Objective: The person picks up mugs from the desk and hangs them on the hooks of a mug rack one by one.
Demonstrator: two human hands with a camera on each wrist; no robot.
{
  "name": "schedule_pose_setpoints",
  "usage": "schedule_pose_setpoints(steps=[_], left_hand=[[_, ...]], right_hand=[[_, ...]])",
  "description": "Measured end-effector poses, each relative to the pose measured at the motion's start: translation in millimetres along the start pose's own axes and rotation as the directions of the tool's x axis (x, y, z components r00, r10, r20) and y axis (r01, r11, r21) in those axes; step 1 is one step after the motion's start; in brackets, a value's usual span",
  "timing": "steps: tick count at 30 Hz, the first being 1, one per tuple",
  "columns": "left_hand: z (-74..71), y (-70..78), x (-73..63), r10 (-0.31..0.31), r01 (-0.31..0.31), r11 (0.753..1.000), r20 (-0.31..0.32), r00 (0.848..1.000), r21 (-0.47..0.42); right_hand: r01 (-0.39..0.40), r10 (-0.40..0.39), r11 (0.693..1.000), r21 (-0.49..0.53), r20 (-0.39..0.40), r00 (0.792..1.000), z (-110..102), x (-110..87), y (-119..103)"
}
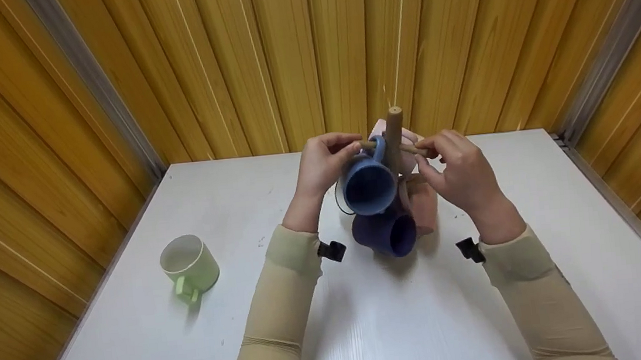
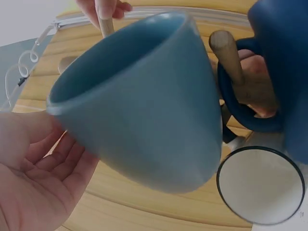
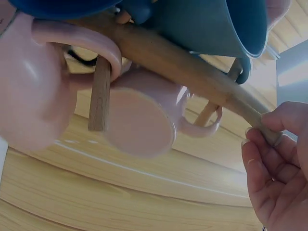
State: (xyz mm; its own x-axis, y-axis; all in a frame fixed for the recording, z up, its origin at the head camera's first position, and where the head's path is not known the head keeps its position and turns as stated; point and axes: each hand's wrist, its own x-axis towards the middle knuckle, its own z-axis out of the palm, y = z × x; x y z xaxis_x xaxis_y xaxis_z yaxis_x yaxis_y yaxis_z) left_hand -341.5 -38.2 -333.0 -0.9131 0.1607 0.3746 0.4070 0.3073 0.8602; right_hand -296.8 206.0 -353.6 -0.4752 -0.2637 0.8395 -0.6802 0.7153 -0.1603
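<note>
A wooden mug tree (image 1: 395, 128) stands on the white table with several mugs on its pegs. A blue mug (image 2: 144, 106) hangs at the upper left, opening toward the head camera. My left hand (image 1: 322, 165) pinches the tip of the peg beside this mug's handle; the mug hides those fingertips in the left wrist view. On the other side, my right hand (image 1: 463, 169) pinches the end of a wooden peg (image 3: 245, 110) between thumb and fingers. Below hang a dark blue mug (image 1: 381, 234) and a pink mug (image 1: 424, 208). Another pink mug (image 3: 139, 120) hangs behind.
A light green mug (image 1: 193, 266) stands upright on the table at the left, handle toward the front. A white mug with a dark rim (image 2: 260, 185) sits behind the blue ones. Wood-patterned panels (image 1: 285, 60) enclose the table's back and sides.
</note>
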Motion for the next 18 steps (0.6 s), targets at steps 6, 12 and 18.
schedule_pose_setpoints(steps=[6,12,18], left_hand=[[0.6,0.9,17.3,-0.038,0.038,0.998,0.002,0.999,0.049],[5.1,4.0,30.6,-0.055,0.053,0.995,0.022,0.998,0.088],[4.6,4.2,36.3,-0.043,0.038,0.993,0.039,0.998,0.112]], right_hand=[[0.074,-0.074,0.997,0.005,-0.021,0.997,7,0.2,-17],[0.11,-0.109,0.994,0.006,-0.019,0.994,14,2.7,-30],[0.103,-0.103,0.994,0.044,-0.013,0.995,17,3.6,-30]])
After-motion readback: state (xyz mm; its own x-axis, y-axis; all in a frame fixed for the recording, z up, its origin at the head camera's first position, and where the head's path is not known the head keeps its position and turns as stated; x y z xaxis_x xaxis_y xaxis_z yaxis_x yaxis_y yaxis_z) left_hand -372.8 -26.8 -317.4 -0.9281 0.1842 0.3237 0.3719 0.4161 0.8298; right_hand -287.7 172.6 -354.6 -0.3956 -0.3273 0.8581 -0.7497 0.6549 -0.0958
